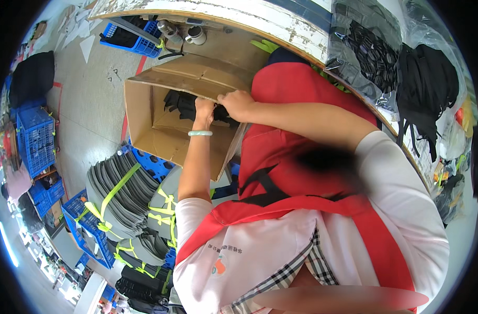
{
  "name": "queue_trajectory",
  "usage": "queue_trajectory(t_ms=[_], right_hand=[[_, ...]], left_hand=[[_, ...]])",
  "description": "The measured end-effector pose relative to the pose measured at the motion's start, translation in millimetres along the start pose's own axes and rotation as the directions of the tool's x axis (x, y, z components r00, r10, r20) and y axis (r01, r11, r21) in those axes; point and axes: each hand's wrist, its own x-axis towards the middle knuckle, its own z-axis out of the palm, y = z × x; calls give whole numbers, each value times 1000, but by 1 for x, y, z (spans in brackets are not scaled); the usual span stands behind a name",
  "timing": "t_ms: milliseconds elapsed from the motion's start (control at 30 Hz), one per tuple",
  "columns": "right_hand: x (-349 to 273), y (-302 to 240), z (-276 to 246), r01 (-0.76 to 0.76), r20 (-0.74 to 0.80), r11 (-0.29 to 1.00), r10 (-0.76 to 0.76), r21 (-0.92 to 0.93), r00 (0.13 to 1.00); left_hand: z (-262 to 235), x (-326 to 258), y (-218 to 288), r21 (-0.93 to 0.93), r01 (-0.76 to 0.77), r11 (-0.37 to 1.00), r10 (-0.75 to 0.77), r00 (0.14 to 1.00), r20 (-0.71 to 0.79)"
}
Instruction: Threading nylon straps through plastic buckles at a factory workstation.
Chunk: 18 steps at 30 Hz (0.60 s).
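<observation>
An open cardboard box [150, 112] lies tilted on its side in front of me, on blue crates. Inside it, near the top flap, sits a pile of black cut pieces [178, 104]. My left hand [204, 111], with a pale green bangle on its wrist, reaches into the box and closes on the black pieces. My right hand [237, 103] is beside it at the flap's edge, fingers curled down over the same pile. The fingertips of both hands are hidden by the pieces. A red apron [296, 152] covers my front.
Stacks of grey sheets [126, 193] tied with yellow-green straps rest in blue crates [84, 230] at lower left. More blue crates [35, 138] stand at far left. A worn white-edged bench [280, 26] curves above, with clear bags of black parts [375, 57] at right.
</observation>
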Motion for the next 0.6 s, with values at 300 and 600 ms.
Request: queue_trajectory(t_ms=[300,600], right_hand=[[24,49,1,-218,34,975,219,-34,975],[14,49,-18,-249,158,960,268,-129,950]], left_hand=[[32,37,0,290,1,957,-53,984,172],[74,18,-36,127,-22,992,-20,945,325]])
